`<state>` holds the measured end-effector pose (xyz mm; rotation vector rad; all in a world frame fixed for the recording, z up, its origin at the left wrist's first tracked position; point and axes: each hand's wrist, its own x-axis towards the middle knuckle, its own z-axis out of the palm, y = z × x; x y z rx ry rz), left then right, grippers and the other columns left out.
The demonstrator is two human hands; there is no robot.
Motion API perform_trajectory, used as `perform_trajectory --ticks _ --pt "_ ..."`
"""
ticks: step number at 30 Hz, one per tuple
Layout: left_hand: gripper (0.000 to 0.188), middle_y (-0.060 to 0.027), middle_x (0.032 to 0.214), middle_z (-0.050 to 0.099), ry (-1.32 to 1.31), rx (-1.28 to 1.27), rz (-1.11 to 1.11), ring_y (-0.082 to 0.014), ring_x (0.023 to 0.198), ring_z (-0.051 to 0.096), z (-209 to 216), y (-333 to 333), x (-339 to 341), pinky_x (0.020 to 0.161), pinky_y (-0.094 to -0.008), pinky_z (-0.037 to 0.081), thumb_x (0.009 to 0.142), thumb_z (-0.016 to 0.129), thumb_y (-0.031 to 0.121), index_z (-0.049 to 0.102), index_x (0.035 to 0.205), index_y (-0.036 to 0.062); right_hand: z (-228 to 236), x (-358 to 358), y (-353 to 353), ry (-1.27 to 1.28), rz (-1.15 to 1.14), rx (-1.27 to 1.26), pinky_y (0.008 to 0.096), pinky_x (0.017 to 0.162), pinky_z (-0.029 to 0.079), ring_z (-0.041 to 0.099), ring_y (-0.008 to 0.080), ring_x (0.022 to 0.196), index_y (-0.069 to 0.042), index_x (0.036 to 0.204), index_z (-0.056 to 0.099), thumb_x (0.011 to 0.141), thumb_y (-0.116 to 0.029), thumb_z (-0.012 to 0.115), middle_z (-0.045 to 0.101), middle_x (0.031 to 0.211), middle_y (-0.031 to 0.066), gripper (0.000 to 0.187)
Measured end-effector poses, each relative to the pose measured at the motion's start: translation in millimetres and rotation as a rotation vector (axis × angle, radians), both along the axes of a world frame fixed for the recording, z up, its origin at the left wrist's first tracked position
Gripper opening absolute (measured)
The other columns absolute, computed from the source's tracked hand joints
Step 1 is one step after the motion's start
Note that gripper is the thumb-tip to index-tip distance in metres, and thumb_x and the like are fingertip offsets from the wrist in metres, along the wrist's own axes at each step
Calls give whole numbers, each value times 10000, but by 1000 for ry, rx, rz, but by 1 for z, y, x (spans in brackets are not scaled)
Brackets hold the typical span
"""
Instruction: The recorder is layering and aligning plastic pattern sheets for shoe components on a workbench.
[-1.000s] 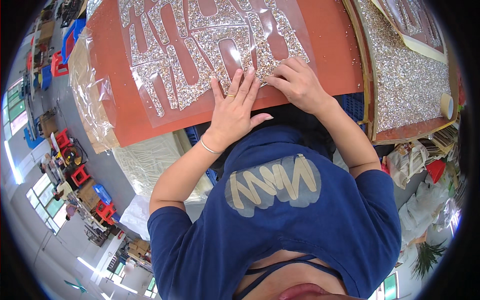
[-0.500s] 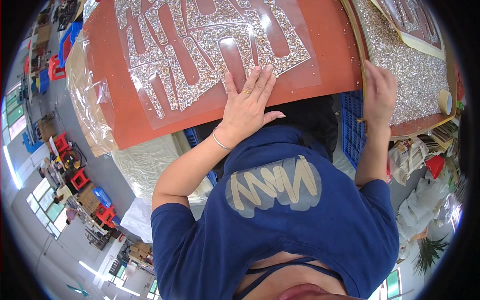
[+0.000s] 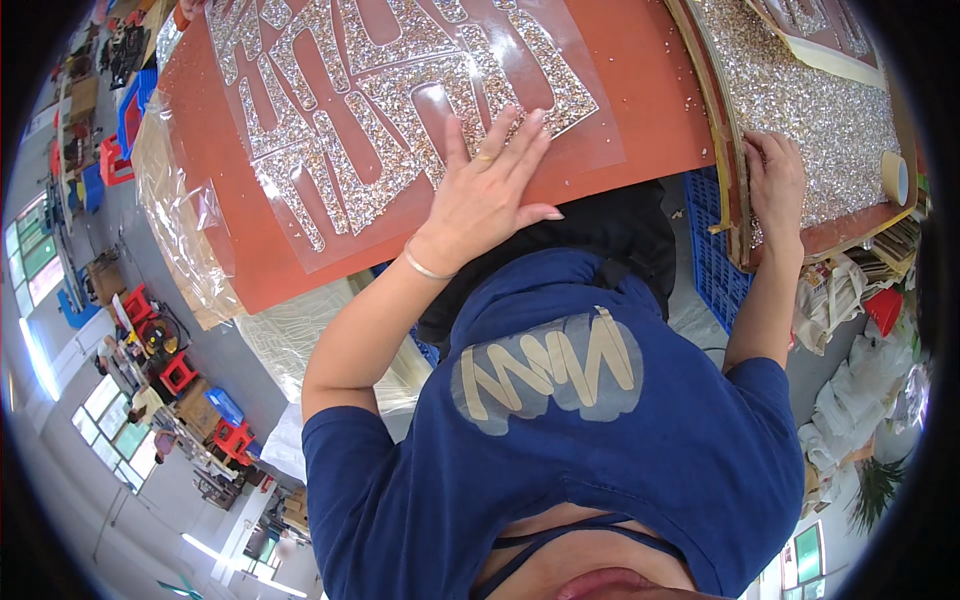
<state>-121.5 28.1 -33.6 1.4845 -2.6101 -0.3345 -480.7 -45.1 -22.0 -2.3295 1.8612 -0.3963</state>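
My left hand (image 3: pixel 488 188) lies with fingers spread on the near edge of a clear film sheet (image 3: pixel 602 120). That film carries a pattern of glittering chips (image 3: pixel 372 205) with bare elongated shapes between them. Underneath is a reddish-brown board (image 3: pixel 655 125). To the right, my right hand (image 3: pixel 776 182) is at the near left part of a wooden-edged tray (image 3: pixel 738 215) filled with loose sparkling chips (image 3: pixel 830 150). Its fingers curl down and come together at the chips; what they hold, if anything, is hidden.
A roll of tape (image 3: pixel 893 180) stands at the tray's right. Another sheet (image 3: pixel 835 62) rests on the chips at the far right. Clear plastic wrap (image 3: pixel 190 230) hangs at the board's left edge. A blue crate (image 3: pixel 715 285) sits below the tray. Another person's fingers (image 3: pixel 188 9) show at the far left.
My right hand has come down from the gap beside the tray onto the chips. My left hand has slid slightly left. The film and board appear shifted a little left in view.
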Motion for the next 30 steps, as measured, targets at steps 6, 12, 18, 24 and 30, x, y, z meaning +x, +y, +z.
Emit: perform_trajectory --ticks 6,12,18,24,30 --pt "833 -82 1507 336 -4 39 33 -331 1450 122 2 19 9 1098 -636 10 769 615 573 421 1396 61 8 -1 4 92 -15 -72 393 759 445 553 302 834 -25 887 648 856 -86 612 609 871 117 78" --pt "825 -57 1522 307 8 -45 77 -331 1449 114 -6 8 -3 1089 -659 24 750 621 585 460 1364 58 20 49 3 -102 57 -301 385 765 465 571 294 855 -37 884 647 828 -50 639 607 894 112 58" --pt "848 -100 1525 293 87 -22 92 -354 1450 95 -13 13 -5 1087 -659 27 775 611 573 417 1388 20 -15 146 13 -503 485 -224 364 741 434 558 251 820 -60 864 628 751 -56 642 599 860 65 114" --pt "862 -139 1516 299 58 -37 165 -368 1445 110 -10 19 -10 1096 -632 7 803 600 561 373 1408 -9 -34 173 12 -458 549 -232 347 739 418 550 228 832 -70 871 633 741 -65 612 588 860 46 131" --pt "854 -125 1514 311 38 -32 132 -349 1446 128 -5 9 -16 1104 -615 -8 793 605 572 396 1400 8 -38 156 3 -396 410 -305 346 740 416 555 210 803 -82 875 669 728 -60 624 593 829 28 155"
